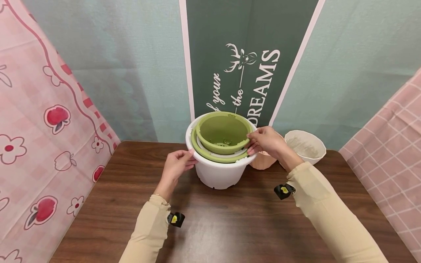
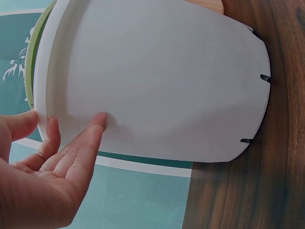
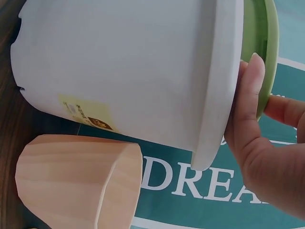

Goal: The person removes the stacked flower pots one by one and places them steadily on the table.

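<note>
A large white flower pot [image 1: 219, 175] stands upright at the table's back edge with several pots nested in it. The innermost is a green flower pot [image 1: 223, 126], rising above the others. Around it show a pale rim and a wider green rim [image 1: 212, 157]. My left hand [image 1: 176, 165] pinches the white pot's rim at its left, thumb on top and other fingers beneath along the outer wall [image 2: 167, 81]. On the right, my right hand [image 1: 269, 141] pinches the rim of the innermost green pot [image 3: 269, 62] between thumb and fingers.
Right of the white pot stand a peach-coloured faceted pot [image 1: 262, 160] and a white faceted pot [image 1: 305, 145]. A brown wooden table [image 1: 230, 223] lies below. Hanging cloths close in the back, the left [image 1: 49, 146] and the right [image 1: 391, 153].
</note>
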Demonstrator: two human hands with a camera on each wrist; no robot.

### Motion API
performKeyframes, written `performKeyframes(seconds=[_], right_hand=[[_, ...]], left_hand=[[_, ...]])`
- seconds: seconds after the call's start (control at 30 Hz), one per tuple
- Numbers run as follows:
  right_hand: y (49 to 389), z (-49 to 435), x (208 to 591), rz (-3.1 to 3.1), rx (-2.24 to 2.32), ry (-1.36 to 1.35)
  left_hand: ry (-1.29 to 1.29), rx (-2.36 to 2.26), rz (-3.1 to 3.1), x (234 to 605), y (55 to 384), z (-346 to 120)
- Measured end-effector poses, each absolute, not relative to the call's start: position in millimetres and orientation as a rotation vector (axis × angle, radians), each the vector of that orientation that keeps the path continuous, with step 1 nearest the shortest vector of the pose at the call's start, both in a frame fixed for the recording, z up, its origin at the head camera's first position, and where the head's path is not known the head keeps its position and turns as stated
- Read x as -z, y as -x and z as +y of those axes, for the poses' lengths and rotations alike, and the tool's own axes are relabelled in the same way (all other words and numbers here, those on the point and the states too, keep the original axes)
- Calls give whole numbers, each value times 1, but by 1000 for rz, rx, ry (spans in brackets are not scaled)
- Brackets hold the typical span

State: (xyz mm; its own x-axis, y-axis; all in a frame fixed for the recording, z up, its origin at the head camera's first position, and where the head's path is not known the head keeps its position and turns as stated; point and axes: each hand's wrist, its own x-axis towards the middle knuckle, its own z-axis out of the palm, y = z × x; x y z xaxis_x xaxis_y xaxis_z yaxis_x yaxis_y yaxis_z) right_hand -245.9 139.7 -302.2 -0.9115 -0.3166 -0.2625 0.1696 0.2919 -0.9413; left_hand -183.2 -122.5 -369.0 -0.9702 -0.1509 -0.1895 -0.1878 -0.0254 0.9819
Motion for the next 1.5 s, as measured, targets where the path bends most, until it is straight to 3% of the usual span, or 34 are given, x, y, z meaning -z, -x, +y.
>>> performKeyframes(seconds=[1.5], right_hand=[[245,137,291,2142,1677,72]], left_hand=[[385,-2207,2171,369,184,-122]])
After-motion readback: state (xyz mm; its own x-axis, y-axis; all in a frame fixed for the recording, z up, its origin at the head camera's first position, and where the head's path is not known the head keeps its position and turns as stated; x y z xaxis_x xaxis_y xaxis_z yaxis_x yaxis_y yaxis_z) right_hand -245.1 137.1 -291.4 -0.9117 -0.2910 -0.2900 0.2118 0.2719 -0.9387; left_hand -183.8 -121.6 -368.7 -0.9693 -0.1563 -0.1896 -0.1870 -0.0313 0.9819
